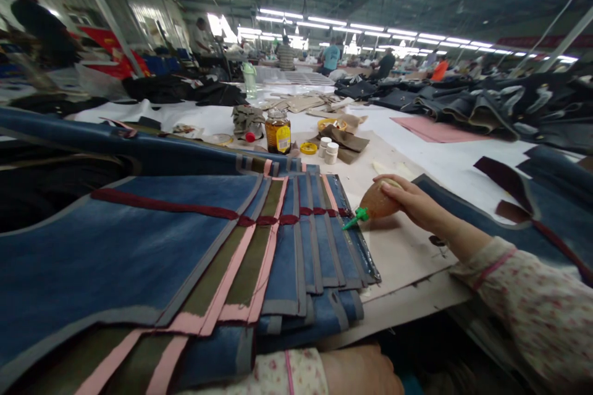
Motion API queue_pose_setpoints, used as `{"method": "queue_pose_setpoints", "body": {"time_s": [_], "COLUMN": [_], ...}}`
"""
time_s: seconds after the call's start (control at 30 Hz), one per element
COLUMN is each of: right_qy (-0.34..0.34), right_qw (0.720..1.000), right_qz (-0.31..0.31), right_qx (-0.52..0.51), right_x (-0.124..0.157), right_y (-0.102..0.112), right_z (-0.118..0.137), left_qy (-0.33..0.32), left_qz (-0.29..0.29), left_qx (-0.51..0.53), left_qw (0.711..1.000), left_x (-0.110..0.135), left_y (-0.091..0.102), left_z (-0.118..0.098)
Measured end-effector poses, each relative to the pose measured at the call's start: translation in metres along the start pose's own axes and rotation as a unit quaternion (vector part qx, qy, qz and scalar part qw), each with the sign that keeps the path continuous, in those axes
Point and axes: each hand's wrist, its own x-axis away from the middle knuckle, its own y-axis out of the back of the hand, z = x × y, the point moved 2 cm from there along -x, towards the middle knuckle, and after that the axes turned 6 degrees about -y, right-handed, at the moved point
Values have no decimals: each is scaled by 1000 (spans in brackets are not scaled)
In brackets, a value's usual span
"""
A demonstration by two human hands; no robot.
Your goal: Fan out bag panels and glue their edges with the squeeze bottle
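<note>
My right hand point(407, 194) is wrapped round a brown squeeze bottle point(377, 200) with a green nozzle point(356, 218). The bottle lies tilted, and its nozzle tip is at the right end of a fanned stack of blue fabric panels point(283, 253). These panels have grey, pink and olive edges and a dark red strip point(162, 203) across them. A shiny wet-looking line point(365, 253) runs along the stack's rightmost edge. Low in the view, my left hand point(364, 370) is by the table's front edge, below the panels. Its back faces up and its fingers are hidden.
Behind the panels stand a jar with a yellow label point(278, 133), two small white bottles point(330, 152) and a yellow lid point(308, 148). More blue pieces point(482, 216) lie at right, near a pink sheet point(438, 128) and dark piled garments point(458, 102). Several people work farther back.
</note>
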Motion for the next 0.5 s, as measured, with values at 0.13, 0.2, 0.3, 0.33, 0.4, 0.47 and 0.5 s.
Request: {"method": "queue_pose_setpoints", "body": {"time_s": [0.13,0.2,0.3,0.33,0.4,0.47,0.5], "right_qy": [17,19,20,24,34,38,35], "right_qw": [999,997,997,998,999,999,999], "right_qz": [31,51,58,49,28,23,31], "right_qx": [33,56,53,40,16,15,24], "right_x": [14,23,28,28,26,26,28], "right_y": [3,5,6,6,7,7,7], "right_z": [-3,-5,-7,-7,-8,-9,-9], "left_qy": [0,1,-1,-3,-5,-4,-2], "left_qz": [25,27,25,28,56,101,124], "left_qx": [-25,-36,-46,-46,-41,-34,-31], "left_qw": [999,999,999,999,998,994,992], "left_x": [5,6,10,11,14,15,16], "left_y": [-1,4,20,28,43,55,59], "left_z": [0,-1,-5,-7,-10,-12,-13]}}
